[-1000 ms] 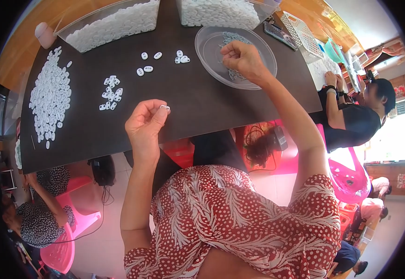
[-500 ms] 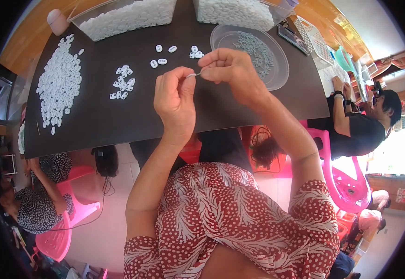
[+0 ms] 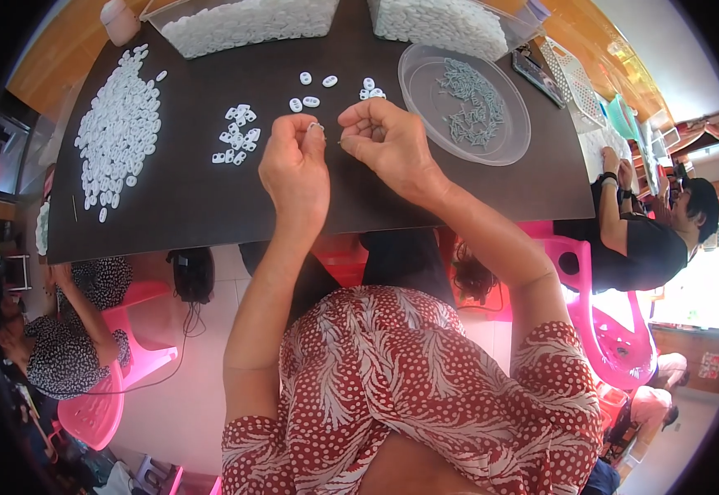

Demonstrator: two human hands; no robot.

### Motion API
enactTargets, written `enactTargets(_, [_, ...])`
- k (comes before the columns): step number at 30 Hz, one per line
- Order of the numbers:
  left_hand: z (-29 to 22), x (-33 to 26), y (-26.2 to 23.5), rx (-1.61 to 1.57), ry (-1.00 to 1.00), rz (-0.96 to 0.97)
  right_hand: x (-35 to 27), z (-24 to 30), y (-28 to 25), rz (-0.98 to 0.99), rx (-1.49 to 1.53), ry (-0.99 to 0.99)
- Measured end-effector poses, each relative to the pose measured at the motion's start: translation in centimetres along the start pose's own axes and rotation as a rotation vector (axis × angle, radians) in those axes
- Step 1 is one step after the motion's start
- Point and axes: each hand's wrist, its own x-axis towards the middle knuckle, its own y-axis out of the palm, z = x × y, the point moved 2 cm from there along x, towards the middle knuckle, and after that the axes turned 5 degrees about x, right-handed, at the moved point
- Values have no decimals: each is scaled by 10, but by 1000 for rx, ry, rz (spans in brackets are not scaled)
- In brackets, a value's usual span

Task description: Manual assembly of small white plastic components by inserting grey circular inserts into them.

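My left hand pinches a small white plastic piece between thumb and forefinger, over the front middle of the dark table. Just to its right and apart from it, my right hand is curled, thumb against fingers; a tiny tip shows there, too small to name. Beyond the hands lie a few white oval pieces with holes, and a small white cluster. Left of my left hand sits a group of joined white pieces. A round clear tray by my right hand holds many small grey-green parts.
A large pile of white oval pieces covers the table's left side. Two clear bins of white pieces stand at the back. A phone-like dark object and white basket lie right. People sit at both sides.
My hands have come apart: the left drew slightly left with the white piece, the right slightly away from it. The table appears shifted to the right in view.
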Motion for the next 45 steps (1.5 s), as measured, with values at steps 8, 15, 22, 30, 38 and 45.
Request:
enactTargets(8, [8,41,-14,1063,564,48,6,-24,-2,7,-47,85])
enactTargets(15, [-3,39,-23,909,609,-9,11,-23,6,3,31,80])
enactTargets(22, [-19,8,-41,-252,-223,284,0,-2,13,-35,221,77])
enactTargets(30, [-23,-23,-47,-322,-252,272,-13,11,24,40,310,36])
enactTargets(38, [-19,-32,-46,-245,-104,226,-21,13,23,108,292,91])
enactTargets(45, [-20,-34,-48,-126,-68,190,-24,13,24,149,284,127])
